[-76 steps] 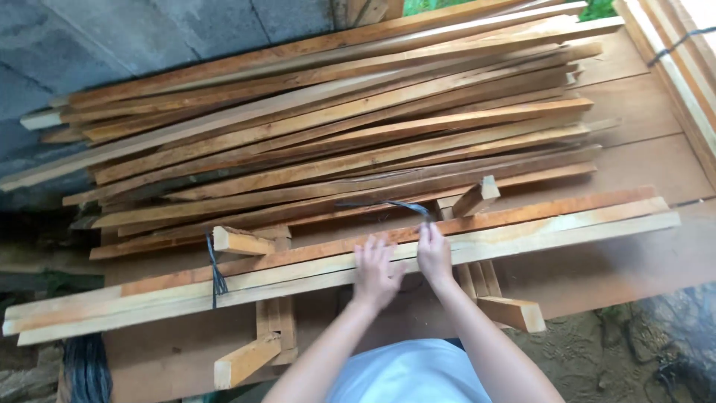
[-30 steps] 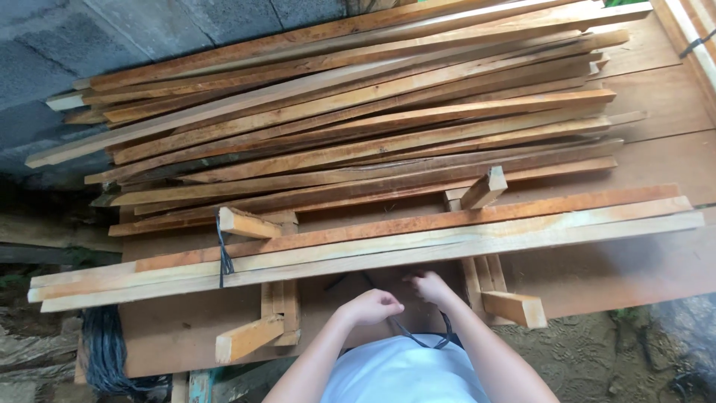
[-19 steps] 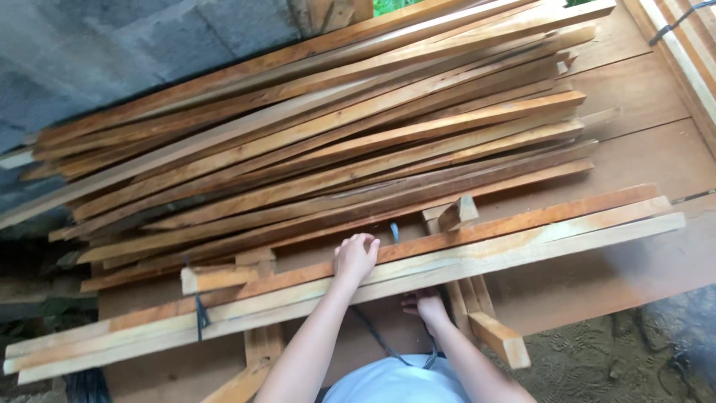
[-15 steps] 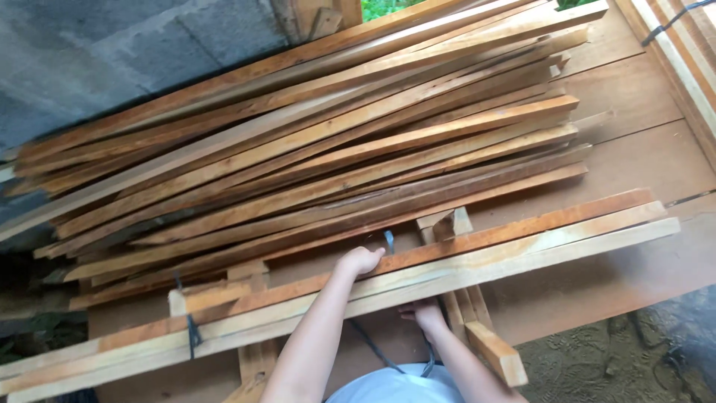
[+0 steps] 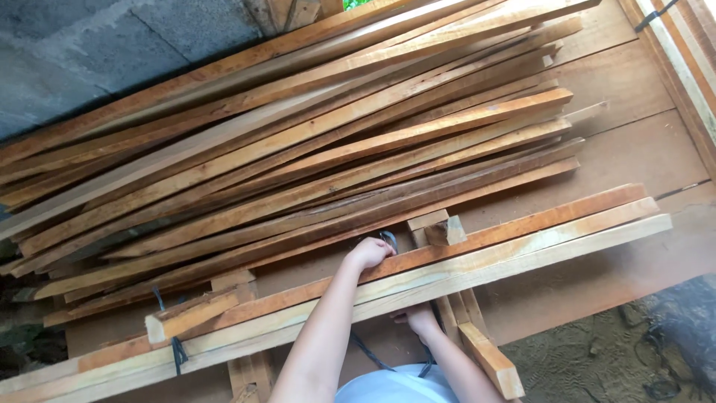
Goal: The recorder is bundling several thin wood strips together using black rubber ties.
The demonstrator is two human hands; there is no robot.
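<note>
Across the middle of the view, a bundle of long pale and reddish wooden slats (image 5: 522, 239), laid lengthwise on two low wooden cradles (image 5: 445, 230) on the brown board desk (image 5: 634, 149). Already bound near its left end with a thin dark strap tie (image 5: 177, 351), beside a short upright wooden block (image 5: 186, 317). At the middle, not yet bound: only a loose dark strap (image 5: 365, 351), hanging under the near edge of the bundle and showing again as a small loop at the far edge, just beside the second cradle.

On that far edge, the left hand (image 5: 371, 252), reaching over the slats with fingers closed at the upper end of the loose dark strap, apparently pinching it, though the grip itself is hidden by the knuckles. Under the near edge, the right hand (image 5: 418, 319), fingers curled up against the underside of the bundle; impossible to tell if holding the strap or only touching the wood.

By judgement, about half done: one tie finished, the second one only passed around, with no knot visible, and nothing at the right end.

Behind the bundle, a big loose pile of similar wooden slats (image 5: 298, 149), unbound, close to a grey block wall (image 5: 89, 45). At the right border, part of another slat bundle (image 5: 686, 67) with its own dark tie.
</note>
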